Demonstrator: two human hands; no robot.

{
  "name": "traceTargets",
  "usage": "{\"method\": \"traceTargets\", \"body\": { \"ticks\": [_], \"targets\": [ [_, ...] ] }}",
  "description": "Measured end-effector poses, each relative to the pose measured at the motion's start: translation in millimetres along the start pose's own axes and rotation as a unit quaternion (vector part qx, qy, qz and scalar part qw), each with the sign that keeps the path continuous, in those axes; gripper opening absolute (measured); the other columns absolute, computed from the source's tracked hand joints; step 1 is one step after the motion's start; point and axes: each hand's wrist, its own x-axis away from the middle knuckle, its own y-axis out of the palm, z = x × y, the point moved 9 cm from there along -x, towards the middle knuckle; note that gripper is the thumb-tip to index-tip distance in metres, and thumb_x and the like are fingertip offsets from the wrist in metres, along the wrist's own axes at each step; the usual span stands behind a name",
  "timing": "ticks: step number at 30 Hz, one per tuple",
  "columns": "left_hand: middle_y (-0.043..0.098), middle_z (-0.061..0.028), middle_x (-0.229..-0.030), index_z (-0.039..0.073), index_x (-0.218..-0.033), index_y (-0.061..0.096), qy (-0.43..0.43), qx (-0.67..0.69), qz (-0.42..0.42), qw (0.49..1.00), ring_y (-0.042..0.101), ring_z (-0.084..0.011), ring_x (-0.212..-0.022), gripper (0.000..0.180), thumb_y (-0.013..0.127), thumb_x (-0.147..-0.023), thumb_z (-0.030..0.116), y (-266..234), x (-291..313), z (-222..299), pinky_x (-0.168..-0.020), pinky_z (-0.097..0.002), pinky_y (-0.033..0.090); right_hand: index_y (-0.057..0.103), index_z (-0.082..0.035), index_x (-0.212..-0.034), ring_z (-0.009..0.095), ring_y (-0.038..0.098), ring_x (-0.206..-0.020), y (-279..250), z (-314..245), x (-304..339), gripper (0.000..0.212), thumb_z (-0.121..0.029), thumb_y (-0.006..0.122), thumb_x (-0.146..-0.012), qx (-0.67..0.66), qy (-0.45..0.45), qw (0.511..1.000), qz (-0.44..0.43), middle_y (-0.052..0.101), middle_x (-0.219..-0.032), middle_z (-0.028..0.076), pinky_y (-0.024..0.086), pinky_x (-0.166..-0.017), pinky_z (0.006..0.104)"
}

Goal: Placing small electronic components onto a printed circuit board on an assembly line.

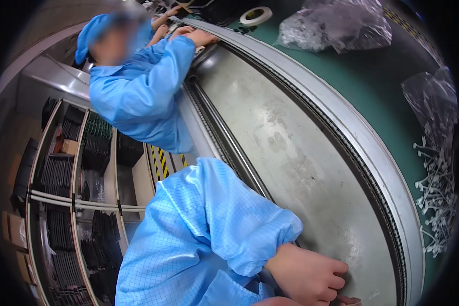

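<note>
My left hand (308,274), in a blue checked sleeve, is low in the view over the near end of a grey metal conveyor bed (290,153). Its fingers are curled inward, and whatever they may hold is hidden beneath them. Only a little skin of what looks like my right hand (350,301) shows at the bottom edge, just below the left fingers. The rest of that hand is cut off, so its grip is not visible. A dark chain track (353,145) runs along the right side of the bed, with a metal rail (233,142) on its left.
A co-worker in blue (137,97) works with hands at the conveyor's far end. On the green bench at right lie clear plastic bags (336,25), a tape roll (255,16) and many white cable pieces (438,188). Racks of black trays (61,229) stand at left.
</note>
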Motion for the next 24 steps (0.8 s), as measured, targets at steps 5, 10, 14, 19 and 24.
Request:
{"method": "traceTargets", "body": {
  "ticks": [5, 10, 14, 19, 24],
  "targets": [
    [0.058, -0.0048, -0.075, 0.01, -0.083, 0.058, -0.036, -0.008, 0.056, 0.998, 0.059, -0.0243, -0.074, 0.02, 0.055, -0.099, 0.022, -9.0, 5.2, -12.8, -0.069, -0.0424, 0.044, 0.071, 0.002, -0.115, 0.04, 0.068, -0.09, -0.6, -30.4, -11.3, 0.023, -0.012, 0.056, -0.105, -0.059, 0.086, 0.994, -0.034, 0.071, -0.101, 0.024, 0.054, -0.082, 0.0428],
    [0.058, -0.0041, -0.073, 0.011, -0.083, 0.057, -0.042, -0.006, 0.082, 0.996, 0.059, -0.0243, -0.069, 0.024, 0.052, -0.102, 0.023, -12.0, 1.2, -10.0, -0.069, -0.0442, 0.043, 0.071, 0.003, -0.114, 0.039, 0.068, -0.088, -0.2, -54.3, 13.3, 0.023, -0.013, 0.057, -0.105, 0.143, -0.273, 0.951, 0.037, 0.07, -0.099, 0.024, 0.054, -0.081, 0.0424],
    [0.059, -0.004, -0.074, 0.01, -0.084, 0.057, -0.027, 0.018, 0.089, 0.995, 0.06, -0.0241, -0.069, 0.025, 0.053, -0.103, 0.026, -12.2, 0.1, -7.4, -0.068, -0.0451, 0.043, 0.07, 0.003, -0.113, 0.04, 0.068, -0.089, 4.3, -47.2, 33.8, 0.022, -0.013, 0.057, -0.104, 0.27, -0.553, 0.785, 0.074, 0.071, -0.1, 0.024, 0.054, -0.081, 0.0429],
    [0.06, -0.0033, -0.075, 0.011, -0.086, 0.061, -0.037, 0.024, 0.086, 0.995, 0.062, -0.0228, -0.07, 0.015, 0.06, -0.094, 0.024, 7.0, 5.0, -14.7, -0.082, -0.0454, 0.042, 0.069, 0.003, -0.114, 0.038, 0.067, -0.093, 0.1, 7.5, 20.0, 0.022, -0.012, 0.057, -0.105, -0.065, 0.042, 0.996, 0.049, 0.071, -0.104, 0.023, 0.053, -0.085, 0.0428],
    [0.063, -0.0031, -0.079, 0.012, -0.094, 0.061, -0.065, 0.065, 0.125, 0.988, 0.065, -0.0222, -0.074, 0.022, 0.052, -0.103, 0.031, -11.9, 2.1, -23.6, -0.088, -0.047, 0.042, 0.069, 0.001, -0.117, 0.036, 0.066, -0.1, -15.8, -22.4, 4.9, 0.022, -0.012, 0.056, -0.105, -0.054, -0.007, 0.997, 0.058, 0.069, -0.11, 0.021, 0.051, -0.089, 0.042]
  ]
}}
